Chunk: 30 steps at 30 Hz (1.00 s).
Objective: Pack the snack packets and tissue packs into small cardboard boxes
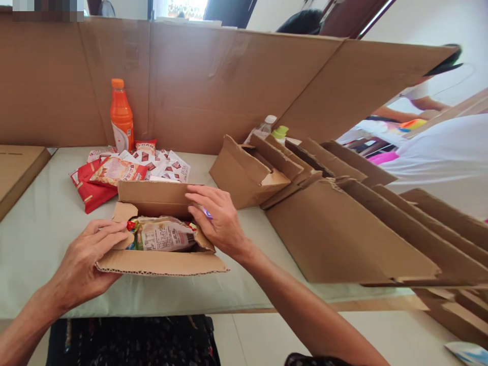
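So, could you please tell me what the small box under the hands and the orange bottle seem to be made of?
The small box looks like plain brown corrugated cardboard, matte: fluting shows along its front flap's cut edge. The orange bottle appears to be clear glossy plastic holding orange drink, judging by its sheen, with a matching orange cap.

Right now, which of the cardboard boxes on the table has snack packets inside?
The open box between the left hand and right hand; the boxes to its right are folded flat.

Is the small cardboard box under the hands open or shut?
Open: the box's flaps stand apart and a snack packet shows inside between the left hand and right hand.
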Each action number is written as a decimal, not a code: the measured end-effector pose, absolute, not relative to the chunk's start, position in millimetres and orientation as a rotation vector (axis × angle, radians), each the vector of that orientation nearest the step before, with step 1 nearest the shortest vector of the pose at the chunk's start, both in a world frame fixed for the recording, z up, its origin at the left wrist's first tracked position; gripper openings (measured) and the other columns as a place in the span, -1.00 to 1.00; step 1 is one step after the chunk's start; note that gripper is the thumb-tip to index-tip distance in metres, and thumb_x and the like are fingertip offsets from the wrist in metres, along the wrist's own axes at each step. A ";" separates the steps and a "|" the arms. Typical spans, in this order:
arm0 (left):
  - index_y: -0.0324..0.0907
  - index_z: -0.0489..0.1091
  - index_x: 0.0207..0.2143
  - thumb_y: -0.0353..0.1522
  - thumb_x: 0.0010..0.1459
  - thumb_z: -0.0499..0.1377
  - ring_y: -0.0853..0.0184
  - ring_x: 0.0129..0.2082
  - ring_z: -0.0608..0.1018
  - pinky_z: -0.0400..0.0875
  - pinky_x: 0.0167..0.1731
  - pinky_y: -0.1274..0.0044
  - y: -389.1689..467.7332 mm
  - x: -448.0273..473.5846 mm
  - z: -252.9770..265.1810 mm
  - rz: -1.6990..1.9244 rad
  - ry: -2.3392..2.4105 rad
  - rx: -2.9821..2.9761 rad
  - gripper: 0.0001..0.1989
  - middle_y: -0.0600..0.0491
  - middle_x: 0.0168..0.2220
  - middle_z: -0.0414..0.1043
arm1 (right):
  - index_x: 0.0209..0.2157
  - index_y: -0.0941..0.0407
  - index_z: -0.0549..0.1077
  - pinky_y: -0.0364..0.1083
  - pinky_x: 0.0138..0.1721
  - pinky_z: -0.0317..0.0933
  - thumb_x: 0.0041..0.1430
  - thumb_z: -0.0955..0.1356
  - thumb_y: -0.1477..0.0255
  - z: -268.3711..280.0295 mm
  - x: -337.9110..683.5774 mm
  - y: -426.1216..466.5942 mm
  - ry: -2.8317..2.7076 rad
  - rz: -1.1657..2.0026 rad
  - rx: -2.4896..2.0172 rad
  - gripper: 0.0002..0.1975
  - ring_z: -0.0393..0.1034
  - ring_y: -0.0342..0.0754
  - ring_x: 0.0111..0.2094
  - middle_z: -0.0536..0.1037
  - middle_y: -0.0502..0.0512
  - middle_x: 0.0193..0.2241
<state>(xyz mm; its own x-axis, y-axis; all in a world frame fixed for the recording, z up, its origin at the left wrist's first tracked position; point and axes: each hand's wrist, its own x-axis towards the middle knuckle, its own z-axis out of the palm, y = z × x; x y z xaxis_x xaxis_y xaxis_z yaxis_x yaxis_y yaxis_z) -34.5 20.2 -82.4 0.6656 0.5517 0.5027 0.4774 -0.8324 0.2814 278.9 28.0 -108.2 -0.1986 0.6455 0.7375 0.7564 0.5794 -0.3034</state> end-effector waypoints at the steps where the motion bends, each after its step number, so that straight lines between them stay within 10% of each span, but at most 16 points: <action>1: -0.15 0.42 0.08 -0.42 0.21 0.21 0.11 0.07 0.51 0.51 -0.01 0.27 20.2 -35.4 -82.6 0.892 0.856 2.738 -0.63 -0.10 0.08 0.56 | -0.08 0.08 0.57 0.12 0.04 0.36 0.37 0.32 0.47 -106.7 284.1 23.0 -1.887 -0.183 -1.129 -0.80 0.54 0.08 0.01 0.66 0.21 -0.03; 11: 0.00 0.50 -0.06 -0.25 0.31 0.20 0.23 -0.09 0.58 0.56 -0.14 0.40 25.1 -30.6 -86.8 1.042 1.108 2.440 -0.82 0.07 -0.08 0.62 | -0.12 0.06 0.61 0.10 -0.03 0.43 0.31 0.33 0.56 -117.5 307.0 3.9 -2.162 0.146 -0.985 -0.76 0.59 0.03 -0.09 0.71 0.12 -0.15; 16: -0.12 0.37 0.13 -0.20 0.31 0.21 0.27 -0.26 0.59 0.58 -0.29 0.43 23.0 -15.7 -98.6 1.152 1.440 2.418 -0.61 -0.02 -0.08 0.54 | -0.10 -0.01 0.60 0.07 0.04 0.45 0.33 0.30 0.55 -115.3 311.7 8.3 -1.875 0.244 -1.032 -0.73 0.57 0.02 0.01 0.66 0.10 -0.04; 22: -0.15 0.34 0.15 -0.35 0.32 0.21 0.08 0.11 0.53 0.54 0.03 0.23 24.3 -9.4 -104.4 1.269 1.357 2.590 -0.63 -0.18 0.16 0.39 | 0.32 -0.07 0.31 0.23 0.23 0.29 0.36 0.35 0.33 -102.4 308.5 21.2 -1.693 0.111 -1.177 -0.48 0.31 0.16 0.28 0.38 0.19 0.30; 30: -0.12 0.19 0.30 -0.40 0.33 0.18 0.07 0.33 0.35 0.34 0.27 0.20 27.9 -13.6 -104.1 1.149 1.218 2.652 -0.48 -0.15 0.30 0.31 | 0.35 -0.02 0.24 0.17 0.07 0.38 0.41 0.27 0.25 -126.9 308.6 -1.4 -1.959 0.171 -1.051 -0.48 0.48 0.15 0.07 0.57 0.23 0.05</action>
